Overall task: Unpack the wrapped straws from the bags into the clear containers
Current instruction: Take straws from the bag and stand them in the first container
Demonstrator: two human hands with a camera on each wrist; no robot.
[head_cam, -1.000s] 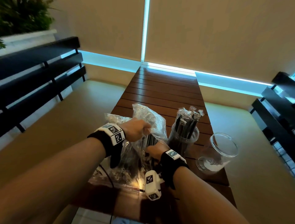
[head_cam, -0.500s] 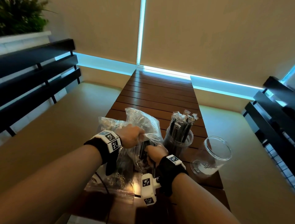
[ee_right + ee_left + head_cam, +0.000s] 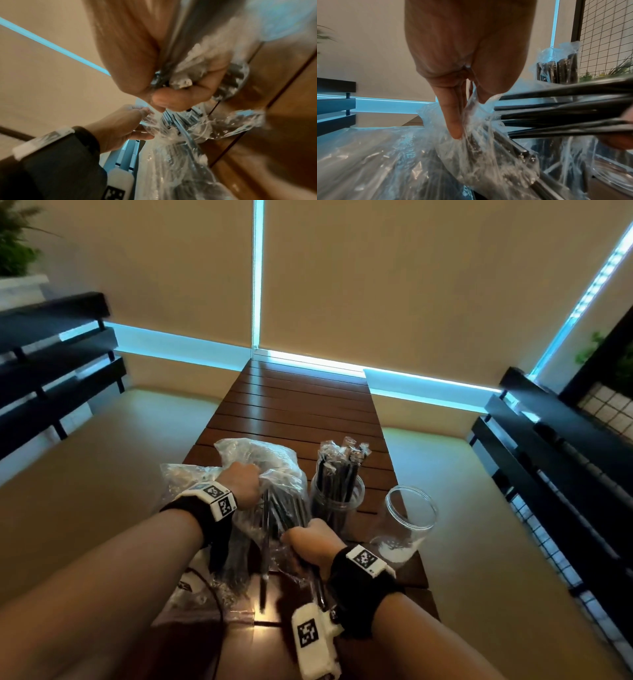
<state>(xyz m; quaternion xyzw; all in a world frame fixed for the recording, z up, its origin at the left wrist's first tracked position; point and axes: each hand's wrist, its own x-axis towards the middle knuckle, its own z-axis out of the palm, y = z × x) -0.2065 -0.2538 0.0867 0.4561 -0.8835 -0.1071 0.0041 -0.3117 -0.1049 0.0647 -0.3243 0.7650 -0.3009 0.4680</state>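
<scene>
A crumpled clear plastic bag [image 3: 263, 460] of black wrapped straws lies on the slatted wooden table [image 3: 298, 405]. My left hand [image 3: 245, 484] pinches the bag's film [image 3: 476, 121] near its mouth. My right hand [image 3: 311, 539] grips a bundle of black wrapped straws [image 3: 281, 508] that sticks out of the bag toward me; the same bundle [image 3: 565, 112] crosses the left wrist view. Right of the bag, a clear container [image 3: 337, 505] stands full of upright wrapped straws. An empty clear container [image 3: 409, 515] stands further right, near the table's edge.
A second, flatter plastic bag [image 3: 185, 477] lies left of the first, under my left forearm. Beige bench cushions flank the table, with black slatted backrests [image 3: 58, 371] beyond them. A wire grid panel [image 3: 606, 405] stands at the right. The table's far half is bare wood.
My right hand has drawn the straw bundle back toward me, further out of the bag. The left hand keeps its pinch on the bag. The head view has tilted up a little.
</scene>
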